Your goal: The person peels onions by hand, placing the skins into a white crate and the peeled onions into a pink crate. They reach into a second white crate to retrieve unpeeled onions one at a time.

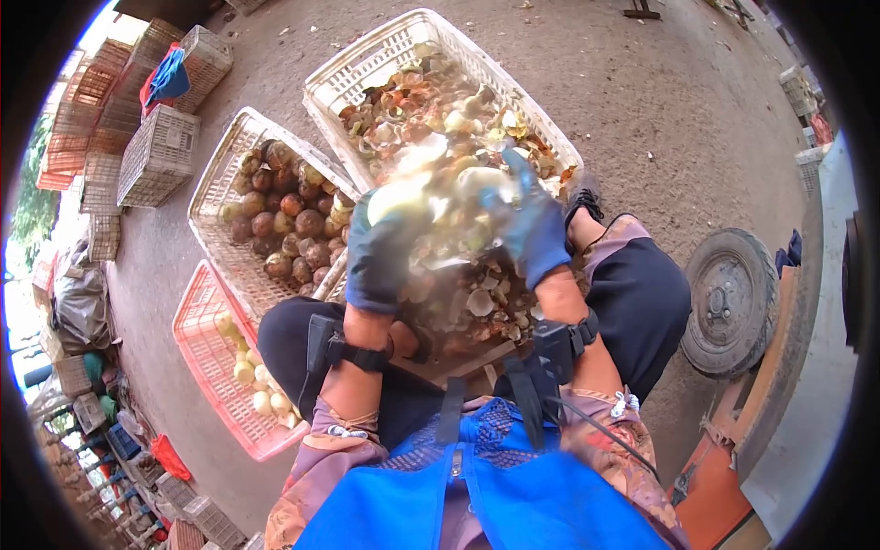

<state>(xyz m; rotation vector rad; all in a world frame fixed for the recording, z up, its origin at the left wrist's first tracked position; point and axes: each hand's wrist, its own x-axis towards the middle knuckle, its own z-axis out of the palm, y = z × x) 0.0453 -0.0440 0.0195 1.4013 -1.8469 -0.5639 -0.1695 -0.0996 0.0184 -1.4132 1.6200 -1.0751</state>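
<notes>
My left hand (380,252), in a dark glove, is closed on a pale, rounded piece of produce (396,200), smeared by motion. Close by on the right is my right hand (533,225) in a blue glove, its fingers blurred; whether it grips anything cannot be made out. Between and beyond the hands, pale and brown peelings (481,302) lie in a heap. More peelings (394,119) fill the white crate (321,96) ahead. Brown-purple round produce (293,206) sits in a second white crate (206,206) to the left.
A pink crate (197,316) with pale peeled pieces (261,376) stands at my left. To the right, a wheel with a tyre (729,302) lies near a wooden board (770,357). Stacked crates (160,156) line the far left. My legs flank the peelings.
</notes>
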